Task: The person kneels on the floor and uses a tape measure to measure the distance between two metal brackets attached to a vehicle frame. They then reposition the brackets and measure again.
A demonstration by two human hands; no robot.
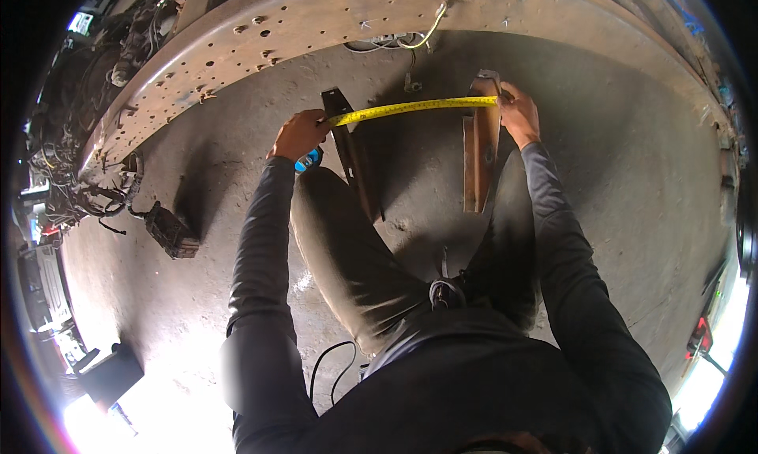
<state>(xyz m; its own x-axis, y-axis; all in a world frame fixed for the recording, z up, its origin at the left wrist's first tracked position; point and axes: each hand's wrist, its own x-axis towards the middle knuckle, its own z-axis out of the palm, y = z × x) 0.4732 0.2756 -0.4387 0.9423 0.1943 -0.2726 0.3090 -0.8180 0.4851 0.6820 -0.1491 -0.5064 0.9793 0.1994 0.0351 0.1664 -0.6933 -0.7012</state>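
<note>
A yellow tape measure blade (418, 106) stretches between my hands, bowing slightly upward. My left hand (300, 135) is closed around its left end, at the top of a dark metal bracket (352, 150). Just below that hand shows a blue tape measure case (309, 160), partly hidden by the hand and my knee. My right hand (519, 118) pinches the other end of the blade against the upper part of a rusty brown bracket (482, 150). Both brackets stand apart from each other on the floor, between my knees and the beam.
A long rusty beam (316, 20) with many holes arches across the far side. A thin light-coloured wire (433, 29) hangs from it. On the left are tangled cables (103, 197) and a dark block-shaped part (170, 231). A black cord (320, 367) loops beside my body.
</note>
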